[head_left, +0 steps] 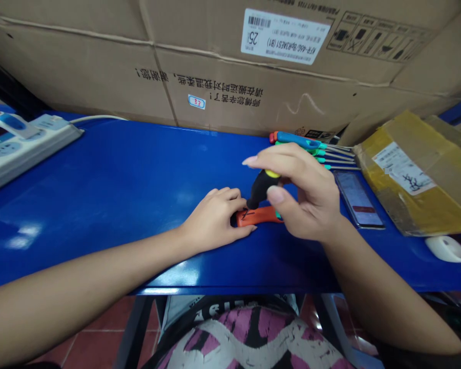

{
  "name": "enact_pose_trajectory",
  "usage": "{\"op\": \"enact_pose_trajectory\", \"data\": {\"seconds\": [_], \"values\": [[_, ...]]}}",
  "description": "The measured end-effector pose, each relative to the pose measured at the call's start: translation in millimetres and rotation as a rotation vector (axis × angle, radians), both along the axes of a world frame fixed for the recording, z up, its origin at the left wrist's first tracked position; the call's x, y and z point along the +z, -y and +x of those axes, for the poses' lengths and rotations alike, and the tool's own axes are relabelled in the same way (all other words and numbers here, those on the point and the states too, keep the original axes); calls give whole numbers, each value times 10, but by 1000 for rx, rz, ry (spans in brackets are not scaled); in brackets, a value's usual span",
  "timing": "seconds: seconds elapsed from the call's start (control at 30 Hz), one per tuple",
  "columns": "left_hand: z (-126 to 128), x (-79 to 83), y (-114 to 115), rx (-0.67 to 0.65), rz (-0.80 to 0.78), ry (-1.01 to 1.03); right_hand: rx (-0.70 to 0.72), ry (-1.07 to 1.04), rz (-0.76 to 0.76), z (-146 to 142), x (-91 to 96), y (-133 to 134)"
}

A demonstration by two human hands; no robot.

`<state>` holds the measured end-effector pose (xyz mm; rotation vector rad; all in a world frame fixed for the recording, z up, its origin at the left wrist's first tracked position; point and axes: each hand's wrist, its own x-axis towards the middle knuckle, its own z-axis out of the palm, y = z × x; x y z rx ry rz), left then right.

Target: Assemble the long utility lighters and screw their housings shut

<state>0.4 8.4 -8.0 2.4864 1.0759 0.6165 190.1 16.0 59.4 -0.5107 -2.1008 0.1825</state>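
A black-handled screwdriver (258, 189) with a yellow end cap is gripped in the right hand (305, 192), pinched between the thumb and the curled fingers, and is held tilted with its thin dark tip pressed down at the near end of an elongated orange plastic piece (262, 216). That piece lies flat on a blue steel workbench (100, 179), directly below the tip and between the two hands. The left hand (215, 218) is laid against the bench, its fingers closed around the piece's left end, so that the piece appears to be pinned against sliding while force is applied from above. A small teal part (278, 216) is partly hidden beneath the right hand; what it belongs to cannot be told. Beyond the hands, a row of colour-handled screwdrivers (311, 148) is laid side by side, apparently kept within reach, with their shafts pointing right. A smartphone (357, 200) is placed beside them, next to a parcel bound with yellow tape (415, 174), and a white computer mouse (447, 249) is set nearby. A white power strip (30, 146) is positioned at the far left, and a large cardboard carton (215, 61) is stacked along the bench's far edge.
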Motion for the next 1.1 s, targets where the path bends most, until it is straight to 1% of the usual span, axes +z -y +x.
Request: {"op": "enact_pose_trajectory", "data": {"seconds": [0.1,0.2,0.27,0.37,0.43,0.57,0.6,0.73,0.83,0.93,1.03,1.1], "values": [[-1,-2,0,-3,-1,11,59,-22,-78,6,11,11],[0,-11,0,8,1,10,10,-80,-11,5,-1,1],[1,-13,1,16,9,2,-8,-59,51,5,-5,-3],[0,-11,1,5,12,14,67,-2,27,4,-1,10],[0,-7,0,-6,9,25,96,-6,5,2,-1,23],[1,1,2,7,-4,13,-11,-21,97,1,-1,27],[1,2,3,9,-3,13,-17,-4,108,3,2,27],[-5,-5,3,-6,8,25,49,12,54,8,6,34],[-5,-14,1,1,7,3,-10,-48,65,9,-13,26],[-3,-17,0,18,12,-22,-88,-22,110,13,-24,17],[-5,-18,1,5,15,3,-81,27,110,9,-20,31],[-6,-15,2,1,11,13,-55,5,79,-1,-17,39]]}}
